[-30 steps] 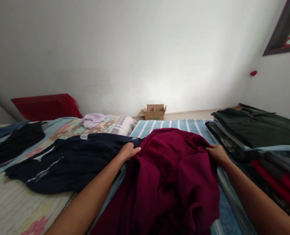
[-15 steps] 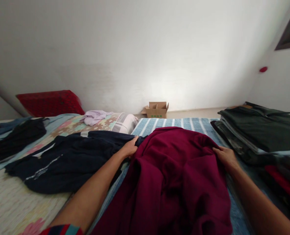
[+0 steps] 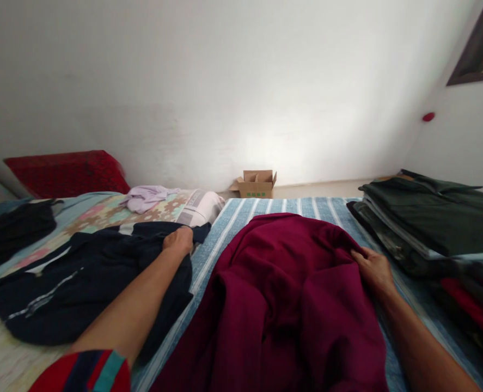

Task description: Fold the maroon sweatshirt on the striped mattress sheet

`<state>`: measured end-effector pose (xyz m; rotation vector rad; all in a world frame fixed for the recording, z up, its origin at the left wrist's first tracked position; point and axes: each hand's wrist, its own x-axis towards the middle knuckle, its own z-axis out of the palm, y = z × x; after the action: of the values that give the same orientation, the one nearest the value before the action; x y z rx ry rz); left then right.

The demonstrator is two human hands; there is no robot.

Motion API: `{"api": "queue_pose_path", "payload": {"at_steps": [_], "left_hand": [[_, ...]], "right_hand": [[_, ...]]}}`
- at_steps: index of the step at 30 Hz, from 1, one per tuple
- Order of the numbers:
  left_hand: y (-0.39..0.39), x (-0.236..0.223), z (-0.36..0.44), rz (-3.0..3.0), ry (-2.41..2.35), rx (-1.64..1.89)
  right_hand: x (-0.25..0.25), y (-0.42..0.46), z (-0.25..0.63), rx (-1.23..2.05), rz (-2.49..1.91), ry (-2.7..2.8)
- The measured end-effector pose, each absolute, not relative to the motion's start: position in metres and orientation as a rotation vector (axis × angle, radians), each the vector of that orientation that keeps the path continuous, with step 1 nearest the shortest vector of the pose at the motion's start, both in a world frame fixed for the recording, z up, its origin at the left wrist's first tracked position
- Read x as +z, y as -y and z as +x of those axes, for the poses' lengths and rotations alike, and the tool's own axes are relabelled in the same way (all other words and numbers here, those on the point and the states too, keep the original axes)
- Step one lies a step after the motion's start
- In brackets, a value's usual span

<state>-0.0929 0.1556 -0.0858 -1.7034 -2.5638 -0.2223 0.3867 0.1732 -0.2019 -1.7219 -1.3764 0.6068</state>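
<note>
Between the hands lies a maroon garment (image 3: 277,305), its edge gripped by the right hand (image 3: 374,270), while the left hand (image 3: 178,240) clutches a navy garment (image 3: 94,267), with folded clothes (image 3: 425,218) beyond the right hand.

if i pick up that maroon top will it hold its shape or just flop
The maroon garment will probably flop, since it slumps in soft folds over the striped blue bedcover. It looks thick, so it may feel fairly weighty for cloth, though not heavy. It likely bunches easily, as it creases around the right hand.
</note>
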Motion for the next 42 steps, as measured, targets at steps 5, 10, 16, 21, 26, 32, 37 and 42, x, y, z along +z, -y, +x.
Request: {"api": "queue_pose_path", "payload": {"at_steps": [5, 10, 16, 21, 26, 32, 37, 42], "left_hand": [[-0.155, -0.1, -0.057, -1.8, 2.395, -0.2], [-0.161, -0.115, -0.022, -2.078, 2.593, -0.432], [-0.182, -0.11, -0.018, -1.997, 2.598, -0.525], [-0.225, -0.059, -0.027, -1.893, 2.358, -0.445], [-0.247, -0.051, -0.028, -1.87, 2.267, -0.274], [-0.23, -0.093, -0.016, -1.989, 2.252, -0.056], [-0.192, -0.085, -0.017, -2.133, 2.038, -0.061], [-0.115, -0.074, -0.037, -2.323, 2.076, -0.155]], "right_hand": [[-0.199, -0.175, 0.388, 0.758, -1.699, 1.278], [-0.195, -0.176, 0.391, 0.92, -1.645, 1.16], [-0.184, -0.183, 0.389, 0.94, -1.592, 0.95], [-0.158, -0.2, 0.395, 0.712, -1.538, 0.886], [-0.151, -0.22, 0.397, 0.456, -1.598, 1.057], [-0.179, -0.225, 0.39, 0.535, -1.829, 1.307], [-0.181, -0.21, 0.391, 0.531, -1.915, 1.348], [-0.165, -0.178, 0.385, 0.691, -1.892, 1.296]]}}
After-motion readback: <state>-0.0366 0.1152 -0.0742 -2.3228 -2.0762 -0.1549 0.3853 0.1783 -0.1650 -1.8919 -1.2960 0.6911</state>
